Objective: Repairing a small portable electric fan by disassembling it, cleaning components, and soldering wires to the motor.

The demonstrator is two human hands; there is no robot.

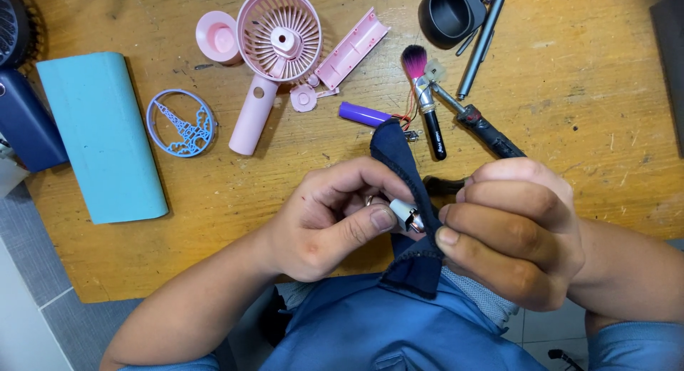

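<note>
Presently, item one: a small silver motor [407, 215], pinched between my left hand [335, 218] thumb and fingers at the frame's centre. My right hand [516, 232], at 3 o'clock of it, closed its fingers on a dark blue cloth [402, 164] draped over the motor. At 12 o'clock lay a purple battery [363, 114]; at 11 o'clock, a dismantled pink handheld fan [274, 50].

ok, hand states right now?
Left hand: closed, pinching small silver motor.
Right hand: closed on dark blue cloth against the motor.

A pink fan body [274, 50], purple battery [363, 114] and blue ring [181, 123] lie on the wooden table [570, 93].
</note>
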